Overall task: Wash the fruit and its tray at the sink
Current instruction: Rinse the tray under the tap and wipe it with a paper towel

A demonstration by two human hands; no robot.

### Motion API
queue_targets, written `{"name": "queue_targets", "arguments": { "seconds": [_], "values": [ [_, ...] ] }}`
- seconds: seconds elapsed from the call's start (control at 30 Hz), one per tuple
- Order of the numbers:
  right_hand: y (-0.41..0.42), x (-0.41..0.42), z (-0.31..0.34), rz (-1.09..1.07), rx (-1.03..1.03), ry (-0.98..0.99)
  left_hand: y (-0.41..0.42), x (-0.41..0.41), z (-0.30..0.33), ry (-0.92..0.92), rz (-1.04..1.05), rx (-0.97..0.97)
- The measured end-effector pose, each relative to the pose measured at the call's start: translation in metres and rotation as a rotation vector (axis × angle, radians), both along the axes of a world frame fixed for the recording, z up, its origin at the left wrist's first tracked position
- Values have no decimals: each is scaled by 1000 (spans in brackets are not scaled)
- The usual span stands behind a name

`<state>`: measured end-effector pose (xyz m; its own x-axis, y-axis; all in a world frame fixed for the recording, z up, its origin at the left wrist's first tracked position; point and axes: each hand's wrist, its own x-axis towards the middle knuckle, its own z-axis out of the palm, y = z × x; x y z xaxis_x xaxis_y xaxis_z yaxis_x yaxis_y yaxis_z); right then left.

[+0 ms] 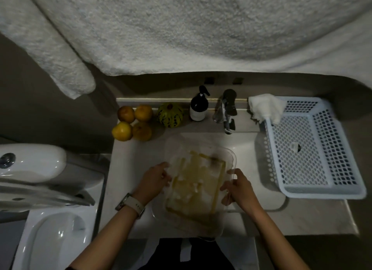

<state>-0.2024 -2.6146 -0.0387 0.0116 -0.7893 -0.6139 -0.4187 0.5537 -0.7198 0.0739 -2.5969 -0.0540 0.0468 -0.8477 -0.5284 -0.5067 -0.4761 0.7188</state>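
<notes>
A dark pump bottle (198, 106) is seen beside the faucet (227, 112). A white perforated basket (310, 149) is set right of the sink, a white cloth (265, 107) draped on its corner. A toilet (40, 189) is seen left; towels (181, 28) hang above.

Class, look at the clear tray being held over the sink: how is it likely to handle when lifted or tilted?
The clear plastic tray probably stays stiff: it keeps its shape, held only at its sides by the left hand and right hand. It looks wet, so likely slippery. The yellowish water inside may slosh and shift its weight if tilted.
</notes>
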Motion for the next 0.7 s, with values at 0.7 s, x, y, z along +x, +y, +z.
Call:
{"name": "queue_targets", "arguments": {
  "seconds": [0.7],
  "values": [
    [-13,-51,-35,-507,98,-180,-22,-75,-51,516,496,222]
  ]
}}
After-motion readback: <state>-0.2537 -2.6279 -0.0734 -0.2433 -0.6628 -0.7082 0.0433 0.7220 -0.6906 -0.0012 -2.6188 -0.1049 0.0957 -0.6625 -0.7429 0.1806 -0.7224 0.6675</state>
